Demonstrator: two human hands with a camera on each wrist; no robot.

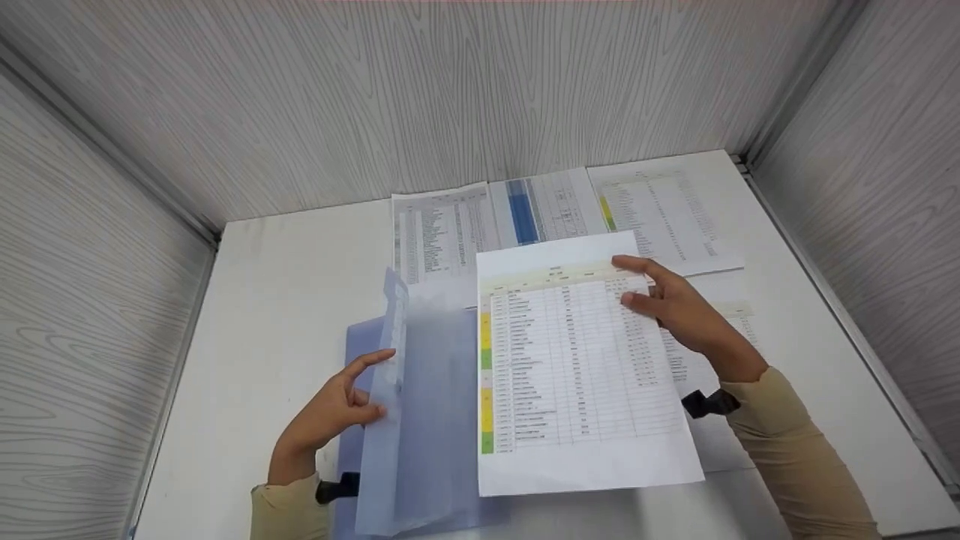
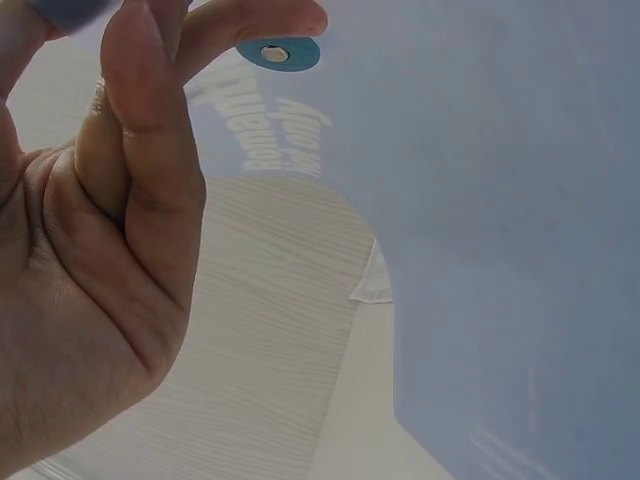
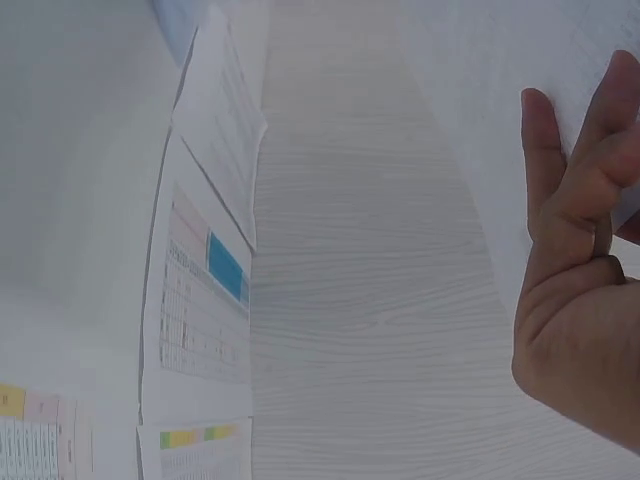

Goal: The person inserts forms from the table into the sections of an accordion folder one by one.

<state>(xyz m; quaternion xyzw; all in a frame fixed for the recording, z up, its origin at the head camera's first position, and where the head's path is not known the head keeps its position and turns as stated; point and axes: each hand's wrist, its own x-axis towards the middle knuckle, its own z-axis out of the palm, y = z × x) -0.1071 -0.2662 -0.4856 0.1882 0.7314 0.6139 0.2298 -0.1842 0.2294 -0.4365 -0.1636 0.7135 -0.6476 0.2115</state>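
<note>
- Head view shows me my left hand [image 1: 334, 412] pinching the blue folder's [image 1: 420, 420] front flap upright, which keeps its pocket open.
- My right hand [image 1: 667, 304] grips the printed sheet [image 1: 577, 367] by its upper right edge, holding it over the folder's right side.
- Three more sheets [image 1: 525, 214] lie at the table's [image 1: 277, 300] back edge.

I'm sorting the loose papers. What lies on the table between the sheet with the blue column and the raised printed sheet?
Nothing. In the head view, the raised sheet, held by the right hand, overlaps the lower edge of the blue-column sheet.
</note>
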